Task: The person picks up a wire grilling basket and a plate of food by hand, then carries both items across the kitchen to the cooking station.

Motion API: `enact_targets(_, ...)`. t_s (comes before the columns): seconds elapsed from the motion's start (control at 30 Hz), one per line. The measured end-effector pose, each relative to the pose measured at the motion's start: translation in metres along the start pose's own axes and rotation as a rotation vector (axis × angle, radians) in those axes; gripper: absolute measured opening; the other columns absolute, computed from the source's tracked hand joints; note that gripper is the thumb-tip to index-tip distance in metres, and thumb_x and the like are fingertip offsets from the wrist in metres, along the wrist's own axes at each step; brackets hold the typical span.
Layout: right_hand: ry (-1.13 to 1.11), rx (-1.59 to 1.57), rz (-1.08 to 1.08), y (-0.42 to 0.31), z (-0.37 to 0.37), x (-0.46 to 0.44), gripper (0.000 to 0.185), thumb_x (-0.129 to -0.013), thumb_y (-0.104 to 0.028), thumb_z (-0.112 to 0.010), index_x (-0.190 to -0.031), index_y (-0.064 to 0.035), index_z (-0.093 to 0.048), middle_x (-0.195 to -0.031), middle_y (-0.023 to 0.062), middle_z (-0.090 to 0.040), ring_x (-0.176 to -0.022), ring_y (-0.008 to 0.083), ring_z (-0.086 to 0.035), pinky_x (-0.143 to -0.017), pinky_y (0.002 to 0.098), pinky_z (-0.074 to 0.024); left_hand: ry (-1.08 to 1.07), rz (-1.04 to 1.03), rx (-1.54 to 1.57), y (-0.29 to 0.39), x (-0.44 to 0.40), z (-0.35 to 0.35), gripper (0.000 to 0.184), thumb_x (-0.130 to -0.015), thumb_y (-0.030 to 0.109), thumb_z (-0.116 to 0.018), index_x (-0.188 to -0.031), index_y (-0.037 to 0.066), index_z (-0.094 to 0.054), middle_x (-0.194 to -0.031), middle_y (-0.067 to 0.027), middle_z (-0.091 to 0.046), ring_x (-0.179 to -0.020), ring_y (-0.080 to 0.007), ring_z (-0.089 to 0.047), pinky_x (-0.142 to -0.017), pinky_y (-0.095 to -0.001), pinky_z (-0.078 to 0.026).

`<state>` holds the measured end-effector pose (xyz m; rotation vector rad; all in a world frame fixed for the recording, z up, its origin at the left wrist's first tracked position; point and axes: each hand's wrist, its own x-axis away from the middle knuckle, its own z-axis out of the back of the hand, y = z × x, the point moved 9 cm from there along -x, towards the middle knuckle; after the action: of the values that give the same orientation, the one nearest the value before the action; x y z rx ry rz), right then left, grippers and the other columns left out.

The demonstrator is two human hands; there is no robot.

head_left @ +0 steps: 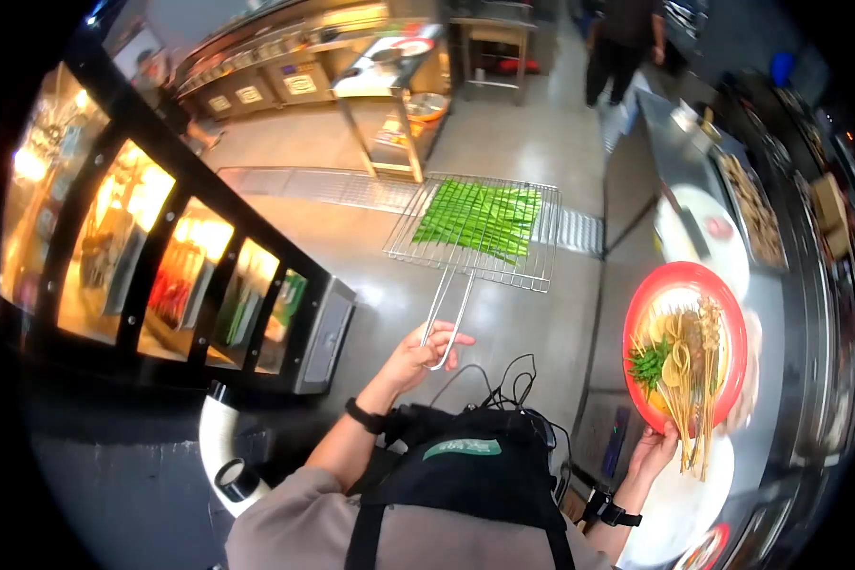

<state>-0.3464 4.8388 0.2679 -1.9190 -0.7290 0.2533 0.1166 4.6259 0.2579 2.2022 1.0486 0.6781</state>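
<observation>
My left hand (pixel 426 353) is closed around the handle of a wire grilling basket (pixel 551 228), held out in front of me over the floor. Flat between its wires lie green vegetable stalks (pixel 475 220), cut to similar lengths. On the right, my right hand (pixel 654 454) grips the near rim of a red plate (pixel 638 285) with a pale middle. Several skewers (pixel 698 361) lie on that plate, their sticks jutting over the near rim, beside a bunch of leafy greens (pixel 650 363).
At left stands a lit glass display case (pixel 318 332) with food inside. Along the right runs a metal counter (pixel 651 138) with white round boards (pixel 689 214) and a tray of food (pixel 750 209). Another person (pixel 622 47) stands at the back. A small table (pixel 389 85) is ahead.
</observation>
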Motion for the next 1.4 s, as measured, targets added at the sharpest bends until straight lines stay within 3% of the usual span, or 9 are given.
enact_targets(0.1,-0.031,0.118,-0.010,0.014,-0.090,0.024,0.041,-0.086,-0.009,-0.059,-0.126,-0.0050,-0.049,-0.105,0.0052,-0.060,-0.085,0.0127,-0.060,-0.060,0.0238,-0.0488,0.036,-0.072,0.028,0.058,0.007,0.053,0.038,-0.088,0.009,-0.056,-0.124,0.003,-0.045,-0.123,-0.0249,-0.056,-0.079,-0.0193,-0.058,-0.072,-0.0302,-0.046)
enact_targets(0.3,-0.167,0.130,-0.082,0.113,-0.214,-0.003,0.046,-0.086,-0.011,-0.060,-0.129,-0.0062,-0.045,-0.102,0.0059,-0.061,-0.076,0.0135,-0.062,-0.054,0.0220,-0.0498,0.190,-0.125,0.076,0.100,-0.024,0.160,0.040,-0.083,0.001,-0.054,-0.121,0.001,-0.044,-0.125,-0.0263,-0.054,-0.080,-0.0202,-0.059,-0.073,-0.0308,-0.048)
enact_targets(0.43,-0.423,0.161,-0.302,0.246,-0.428,-0.012,0.047,-0.084,-0.009,-0.060,-0.128,-0.0084,-0.043,-0.094,0.0042,-0.062,-0.069,0.0127,-0.063,-0.050,0.0204,-0.0522,0.372,-0.213,0.064,0.198,-0.042,0.280,0.042,-0.080,-0.001,-0.056,-0.119,-0.002,-0.042,-0.126,-0.0269,-0.053,-0.082,-0.0210,-0.060,-0.075,-0.0312,-0.050)
enact_targets(0.47,-0.481,0.147,-0.318,0.240,-0.425,-0.033,0.047,-0.083,-0.008,-0.060,-0.127,-0.0081,-0.044,-0.095,0.0046,-0.063,-0.071,0.0132,-0.064,-0.052,0.0219,-0.0553,0.370,-0.210,0.101,0.176,-0.062,0.267,0.041,-0.080,-0.001,-0.056,-0.118,-0.002,-0.042,-0.126,-0.0269,-0.053,-0.082,-0.0211,-0.060,-0.075,-0.0312,-0.050)
enact_targets(0.7,-0.741,0.086,-0.527,0.398,-0.709,-0.039,0.030,-0.086,-0.006,-0.056,-0.116,-0.0060,-0.050,-0.095,0.0038,-0.061,-0.076,0.0140,-0.065,-0.056,0.0254,-0.0563,0.553,-0.359,0.169,0.269,-0.123,0.385,0.037,-0.083,0.000,-0.055,-0.117,-0.002,-0.042,-0.125,-0.0258,-0.053,-0.083,-0.0206,-0.060,-0.076,-0.0305,-0.049)
enact_targets(0.83,-0.943,0.018,-0.602,0.514,-0.888,0.043,0.032,-0.085,-0.007,-0.056,-0.117,-0.0095,-0.052,-0.098,0.0046,-0.063,-0.075,0.0133,-0.065,-0.058,0.0249,-0.0565,0.626,-0.450,0.162,0.349,-0.119,0.528,0.033,-0.084,0.003,-0.055,-0.115,-0.001,-0.046,-0.123,-0.0261,-0.055,-0.084,-0.0216,-0.061,-0.075,-0.0302,-0.049)
enact_targets(0.9,-0.899,0.019,-0.683,0.542,-0.907,-0.006,0.030,-0.085,-0.004,-0.055,-0.115,-0.0077,-0.051,-0.093,0.0068,-0.065,-0.071,0.0150,-0.065,-0.059,0.0274,-0.0549,0.651,-0.468,0.188,0.325,-0.173,0.525,0.031,-0.084,0.004,-0.054,-0.115,-0.001,-0.047,-0.123,-0.0261,-0.056,-0.084,-0.0220,-0.062,-0.074,-0.0302,-0.050)
enact_targets(1.1,-0.936,0.042,-0.761,0.694,-1.106,0.052,0.025,-0.084,-0.005,-0.057,-0.109,-0.0092,-0.054,-0.088,0.0060,-0.065,-0.070,0.0149,-0.064,-0.059,0.0269,-0.0549,0.727,-0.498,0.292,0.453,-0.199,0.678,0.040,-0.080,-0.006,-0.048,-0.119,-0.004,-0.040,-0.123,-0.0262,-0.056,-0.086,-0.0241,-0.063,-0.075,-0.0319,-0.050)
enact_targets(1.4,-1.011,0.037,-0.744,0.886,-1.339,0.086,0.028,-0.082,-0.009,-0.062,-0.109,-0.0079,-0.055,-0.098,0.0046,-0.064,-0.074,0.0151,-0.062,-0.062,0.0275,-0.0537,0.850,-0.544,0.209,0.599,-0.206,0.896,0.035,-0.082,0.001,-0.054,-0.115,-0.006,-0.044,-0.119,-0.0249,-0.059,-0.083,-0.0234,-0.063,-0.075,-0.0325,-0.050)
